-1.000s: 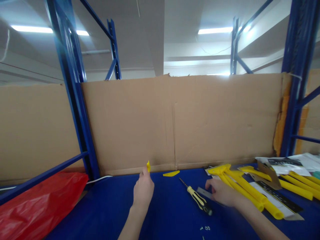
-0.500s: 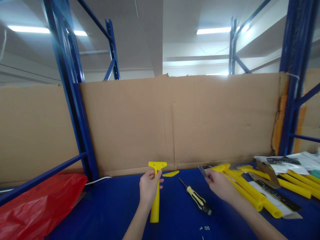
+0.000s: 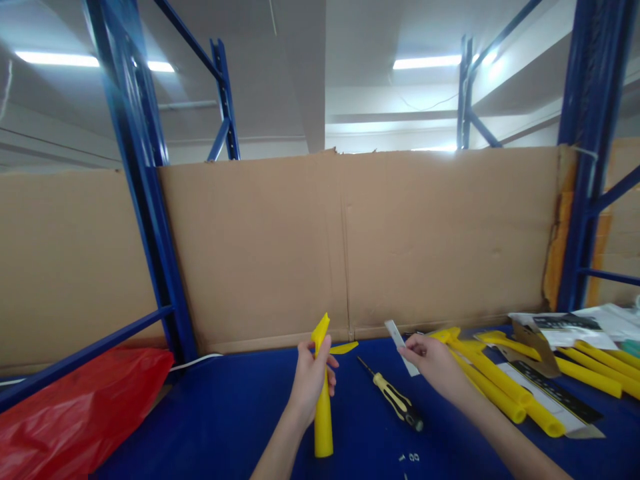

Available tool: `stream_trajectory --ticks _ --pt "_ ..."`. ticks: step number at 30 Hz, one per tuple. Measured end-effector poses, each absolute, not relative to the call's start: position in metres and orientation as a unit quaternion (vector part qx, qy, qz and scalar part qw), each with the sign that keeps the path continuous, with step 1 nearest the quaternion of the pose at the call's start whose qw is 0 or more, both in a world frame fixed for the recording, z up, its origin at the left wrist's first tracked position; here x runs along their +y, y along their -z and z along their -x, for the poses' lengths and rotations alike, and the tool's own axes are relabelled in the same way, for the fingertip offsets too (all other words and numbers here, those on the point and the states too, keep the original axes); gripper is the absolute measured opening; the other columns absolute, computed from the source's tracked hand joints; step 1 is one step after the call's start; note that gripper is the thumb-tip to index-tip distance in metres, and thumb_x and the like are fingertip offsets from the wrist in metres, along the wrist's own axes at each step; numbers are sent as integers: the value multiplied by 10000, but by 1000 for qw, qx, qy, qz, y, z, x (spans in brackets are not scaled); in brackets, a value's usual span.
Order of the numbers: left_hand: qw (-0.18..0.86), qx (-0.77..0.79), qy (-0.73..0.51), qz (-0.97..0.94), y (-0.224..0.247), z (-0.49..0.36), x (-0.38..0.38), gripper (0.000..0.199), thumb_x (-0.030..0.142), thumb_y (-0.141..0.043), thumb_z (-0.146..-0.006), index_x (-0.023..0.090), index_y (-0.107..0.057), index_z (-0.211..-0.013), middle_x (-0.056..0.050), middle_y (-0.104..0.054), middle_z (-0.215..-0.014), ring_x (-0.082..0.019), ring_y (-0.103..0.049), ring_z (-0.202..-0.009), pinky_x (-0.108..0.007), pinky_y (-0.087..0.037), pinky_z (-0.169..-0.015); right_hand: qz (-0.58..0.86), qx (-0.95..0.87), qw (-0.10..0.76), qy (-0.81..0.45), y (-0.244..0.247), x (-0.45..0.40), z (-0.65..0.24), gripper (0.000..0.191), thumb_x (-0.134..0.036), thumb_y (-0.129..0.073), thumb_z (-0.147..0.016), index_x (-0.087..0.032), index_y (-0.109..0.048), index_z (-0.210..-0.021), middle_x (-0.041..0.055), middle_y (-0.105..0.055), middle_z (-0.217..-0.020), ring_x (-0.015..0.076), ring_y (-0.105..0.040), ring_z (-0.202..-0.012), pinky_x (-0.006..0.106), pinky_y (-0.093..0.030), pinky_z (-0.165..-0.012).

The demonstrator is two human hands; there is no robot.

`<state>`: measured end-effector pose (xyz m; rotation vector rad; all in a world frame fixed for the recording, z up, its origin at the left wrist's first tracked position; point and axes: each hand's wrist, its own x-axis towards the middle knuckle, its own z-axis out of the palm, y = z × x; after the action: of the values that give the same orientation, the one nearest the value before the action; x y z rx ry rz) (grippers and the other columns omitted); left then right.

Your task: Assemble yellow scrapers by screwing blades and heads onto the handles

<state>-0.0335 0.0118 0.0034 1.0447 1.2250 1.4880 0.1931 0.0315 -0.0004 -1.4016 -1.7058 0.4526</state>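
My left hand (image 3: 311, 380) is closed round the upper part of a yellow scraper handle (image 3: 324, 427), which stands nearly upright with its flat head turned partly edge-on. A flat silvery-white scraper blade (image 3: 393, 331) is pinched in my right hand (image 3: 430, 357), its far end pointing up and left. Behind my left hand lies a small yellow flat piece (image 3: 345, 348). Between the hands a screwdriver (image 3: 397, 400) with a cream and black handle rests on the blue tabletop (image 3: 240, 400). Several small screws and nuts (image 3: 409, 458) lie near the front edge of the view.
To the right lie more yellow handles (image 3: 493, 377), over black-and-white printed packaging (image 3: 550, 393) and a piece of brown cardboard (image 3: 537, 343). A red plastic bag (image 3: 90, 407) fills the left side. A cardboard panel (image 3: 260, 253) between blue posts (image 3: 145, 187) closes off the back.
My left hand has shifted slightly right and twisted the yellow handle, so its head no longer faces me. The blade in my right hand has been turned and shows its broad pale face.
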Motion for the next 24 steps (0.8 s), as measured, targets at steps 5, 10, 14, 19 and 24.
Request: stream_trajectory --ticks 5,10,14,19,24 --pt "507 450 -601 -424 -4 29 8 468 603 -558 -731 166 -481 -877 -16 -620 -641 -113 -542 -417 -211 -413 -302 510 -649 445 -347 -6 23 -188 272 -438 -527 -753 -177 -584 -703 -79 -421 -470 71 -362 -361 204 -261 -367" --pt "552 429 -566 -436 -5 24 7 402 499 -550 -742 144 -477 -916 -38 -637 -573 -114 -502 -361 -212 -401 -313 468 -584 471 -468 -14 10 -183 289 -437 -605 -729 -152 -627 -768 -80 -447 -452 52 -364 -368 173 -246 -360" --pt "561 460 -515 -456 -4 18 5 490 461 -505 -747 149 -398 -1109 -35 -652 -540 -122 -470 -297 -197 -349 -303 458 -574 474 -487 -19 5 -177 338 -443 -617 -719 -131 -647 -844 -11 -620 -546 34 -314 -346 177 -204 -345" --pt "585 466 -476 -462 0 10 -2 757 424 -533 -705 181 -184 -1331 -46 -698 -704 -113 -477 -287 -194 -337 -298 453 -571 476 -492 -19 4 -174 428 -466 -629 -695 -119 -672 -943 11 -651 -563 39 -310 -337 186 -187 -348" --pt "627 436 -462 -451 5 2 -8 835 411 -501 -727 184 -48 -1389 -63 -695 -748 -114 -512 -319 -186 -353 -319 464 -554 490 -488 -17 6 -173 424 -466 -643 -677 -141 -696 -944 23 -669 -599 34 -239 -340 210 -113 -366"
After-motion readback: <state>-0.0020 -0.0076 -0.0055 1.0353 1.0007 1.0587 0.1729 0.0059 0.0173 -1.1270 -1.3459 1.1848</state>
